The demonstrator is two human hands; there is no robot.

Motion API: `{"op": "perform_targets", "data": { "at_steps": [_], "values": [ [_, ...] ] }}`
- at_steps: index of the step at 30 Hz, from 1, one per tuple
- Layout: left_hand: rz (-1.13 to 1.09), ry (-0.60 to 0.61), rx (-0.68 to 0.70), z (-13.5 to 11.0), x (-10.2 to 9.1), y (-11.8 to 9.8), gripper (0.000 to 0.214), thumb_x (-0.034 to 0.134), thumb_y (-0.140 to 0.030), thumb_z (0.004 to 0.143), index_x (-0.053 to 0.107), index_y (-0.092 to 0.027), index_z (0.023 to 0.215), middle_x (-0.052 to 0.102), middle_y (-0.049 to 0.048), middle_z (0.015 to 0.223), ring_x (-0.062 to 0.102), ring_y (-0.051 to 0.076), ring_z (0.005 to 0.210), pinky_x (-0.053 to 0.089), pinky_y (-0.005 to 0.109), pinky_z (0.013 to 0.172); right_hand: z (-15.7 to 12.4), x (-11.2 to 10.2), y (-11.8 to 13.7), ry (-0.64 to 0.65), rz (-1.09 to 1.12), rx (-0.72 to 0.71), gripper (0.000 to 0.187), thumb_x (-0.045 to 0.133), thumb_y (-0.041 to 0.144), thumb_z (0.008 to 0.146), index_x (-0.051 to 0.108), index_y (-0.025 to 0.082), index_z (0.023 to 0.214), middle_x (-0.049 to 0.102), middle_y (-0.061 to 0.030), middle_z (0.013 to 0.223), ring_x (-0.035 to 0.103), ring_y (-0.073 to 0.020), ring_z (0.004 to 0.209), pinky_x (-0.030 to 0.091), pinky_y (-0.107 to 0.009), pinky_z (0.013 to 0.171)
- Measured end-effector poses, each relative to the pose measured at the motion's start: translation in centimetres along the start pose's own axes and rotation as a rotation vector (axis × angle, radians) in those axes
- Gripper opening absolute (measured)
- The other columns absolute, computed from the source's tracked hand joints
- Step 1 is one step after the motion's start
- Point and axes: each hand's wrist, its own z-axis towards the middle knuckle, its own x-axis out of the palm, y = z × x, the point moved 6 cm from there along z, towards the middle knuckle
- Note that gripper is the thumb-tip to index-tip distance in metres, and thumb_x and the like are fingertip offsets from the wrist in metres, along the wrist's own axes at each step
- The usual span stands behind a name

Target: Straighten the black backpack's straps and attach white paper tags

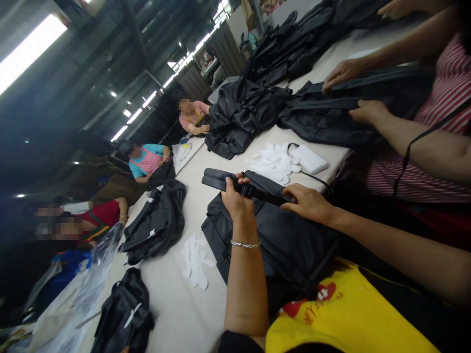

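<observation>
A black backpack (290, 235) lies on the pale table close in front of me, partly behind my forearm. My left hand (238, 197), with a twisted bracelet at the wrist, is closed around a black padded strap (217, 179) whose end sticks out past my thumb. A dark buckle (248, 190) shows beside that hand. Webbing runs from it to my right hand (311, 202), which pinches it between thumb and fingers. Both hands are raised a little above the bag, and the strap is drawn out between them.
White gloves (272, 162) and a white block-like stack (309, 159) lie beyond my hands; more white glove-like pieces (196, 262) lie left. Several black bags (156, 223) are along the table (180, 294). A co-worker in a striped shirt (437, 132) handles a bag at right; other people work across.
</observation>
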Motion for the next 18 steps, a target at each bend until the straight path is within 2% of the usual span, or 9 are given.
{"op": "perform_targets", "data": {
  "at_steps": [3,7,11,15,18],
  "values": [
    [-0.016,0.0,0.029,0.0,0.3,-0.1,0.011,0.046,-0.023,0.078,0.042,-0.014,0.081,0.049,0.0009,0.069,0.045,0.003,0.052,0.041,0.02,0.057,-0.2,0.1,-0.7,0.014,0.011,0.079,0.029,0.055,0.043,0.066,0.052,0.019,0.081,0.056,-0.0028,0.08,0.05,-0.0122,0.062,0.036,-0.024,0.057],
    [0.014,-0.018,0.06,-0.2,0.6,-0.6,0.012,0.046,-0.024,0.078,0.042,-0.013,0.08,0.049,0.0011,0.068,0.045,0.004,0.052,0.042,0.021,0.056,-0.3,2.2,-1.0,0.298,0.313,0.124,0.029,0.052,0.046,0.066,0.049,0.017,0.065,0.048,0.0026,0.056,0.045,-0.0104,0.054,0.031,-0.022,0.049],
    [0.047,-0.055,0.09,-0.3,0.0,-1.3,0.009,0.045,-0.022,0.078,0.04,-0.014,0.076,0.047,-0.0008,0.062,0.042,0.003,0.049,0.039,0.02,0.052,-0.4,3.1,-1.1,0.504,0.601,0.104,0.037,0.049,0.05,0.067,0.041,0.016,0.055,0.035,0.0054,0.049,0.036,-0.0067,0.046,0.026,-0.021,0.044],
    [0.08,-0.074,0.158,-0.4,-0.9,-1.6,0.01,0.045,-0.023,0.077,0.038,-0.016,0.076,0.046,-0.0021,0.06,0.04,0.004,0.047,0.036,0.02,0.049,-0.6,3.5,-2.3,0.62,0.674,0.128,0.04,0.051,0.052,0.065,0.038,0.016,0.054,0.029,0.0066,0.048,0.031,-0.0052,0.044,0.025,-0.02,0.042],
    [0.1,-0.089,0.179,-0.4,-1.5,-1.1,0.011,0.047,-0.024,0.076,0.038,-0.017,0.077,0.046,-0.0025,0.062,0.04,0.004,0.048,0.036,0.02,0.049,-1.0,3.9,-3.4,0.659,0.696,0.153,0.043,0.051,0.054,0.064,0.034,0.017,0.053,0.026,0.007,0.049,0.029,-0.0048,0.044,0.026,-0.02,0.042]
  ]
}}
